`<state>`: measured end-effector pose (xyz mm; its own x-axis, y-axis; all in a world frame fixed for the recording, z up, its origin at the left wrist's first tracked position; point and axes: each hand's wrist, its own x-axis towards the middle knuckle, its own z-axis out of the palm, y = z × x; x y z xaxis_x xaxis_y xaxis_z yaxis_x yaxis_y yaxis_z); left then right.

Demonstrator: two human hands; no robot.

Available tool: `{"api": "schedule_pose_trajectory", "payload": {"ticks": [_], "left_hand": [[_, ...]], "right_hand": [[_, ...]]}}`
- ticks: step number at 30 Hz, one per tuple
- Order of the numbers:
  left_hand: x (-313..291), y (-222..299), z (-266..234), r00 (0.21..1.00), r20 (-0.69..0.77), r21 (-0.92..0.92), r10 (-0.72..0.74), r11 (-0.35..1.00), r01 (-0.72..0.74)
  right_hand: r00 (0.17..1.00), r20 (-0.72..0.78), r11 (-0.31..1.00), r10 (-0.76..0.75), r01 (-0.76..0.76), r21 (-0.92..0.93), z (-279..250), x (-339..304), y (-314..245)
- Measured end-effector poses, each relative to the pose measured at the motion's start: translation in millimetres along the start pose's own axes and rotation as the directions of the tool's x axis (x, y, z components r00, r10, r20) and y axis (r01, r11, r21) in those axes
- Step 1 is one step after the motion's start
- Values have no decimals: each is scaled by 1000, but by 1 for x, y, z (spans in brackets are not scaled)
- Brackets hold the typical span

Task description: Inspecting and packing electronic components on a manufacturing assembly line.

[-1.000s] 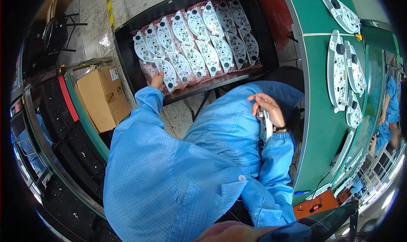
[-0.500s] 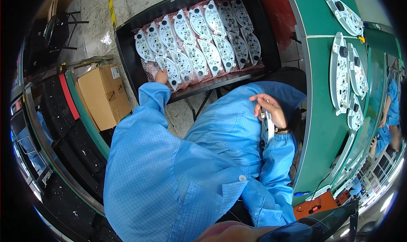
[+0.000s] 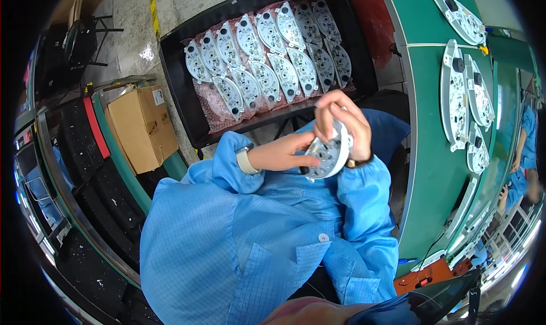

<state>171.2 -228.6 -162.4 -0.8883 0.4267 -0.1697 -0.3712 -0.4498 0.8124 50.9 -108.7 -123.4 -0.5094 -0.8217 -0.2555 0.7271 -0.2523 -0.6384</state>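
Observation:
A white half-moon panel with small dark parts on its face is held up in front of my blue smock. My left hand pinches its left side, thumb lying over the face. Around its upper and right side my right hand is wrapped, with bent fingers at the top edge. Beyond my hands, a black tray holds rows of similar half-moon panels on pink bubble wrap. The nearest tray panel at lower left touches neither hand.
To the right runs a green workbench with several more half-moon panels on it. A cardboard box stands to the left of the tray, beside dark shelving. An orange surface is at lower right.
My left hand has left the lower-left tray panel and come back to grip the panel in my right hand. My right hand has lifted that panel away from my side, turning its face into view.

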Motion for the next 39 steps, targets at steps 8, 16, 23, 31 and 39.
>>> {"api": "schedule_pose_trajectory", "payload": {"ticks": [8, 16, 23, 31, 39], "left_hand": [[-63, -29, -86, 631, -775, -199, -33, 961, -194], [-185, -233, -295, -22, -997, -80, -77, 938, 336], [-187, -255, -311, -46, -999, -34, -6, 769, 639], [-108, -187, -241, -121, -990, -60, 73, 556, 829], [-168, -218, -299, 56, -976, -104, -212, 671, 734]], "right_hand": [[962, -200, 767, -186, 15, -642, -64, 23, 51], [906, -410, 809, -104, -163, -565, -93, 8, 73], [906, -418, 802, -62, -204, -561, -103, 13, 82], [905, -422, 767, -50, -235, -597, -104, 12, 81], [904, -410, 737, -120, -196, -647, -108, 11, 93]]}}
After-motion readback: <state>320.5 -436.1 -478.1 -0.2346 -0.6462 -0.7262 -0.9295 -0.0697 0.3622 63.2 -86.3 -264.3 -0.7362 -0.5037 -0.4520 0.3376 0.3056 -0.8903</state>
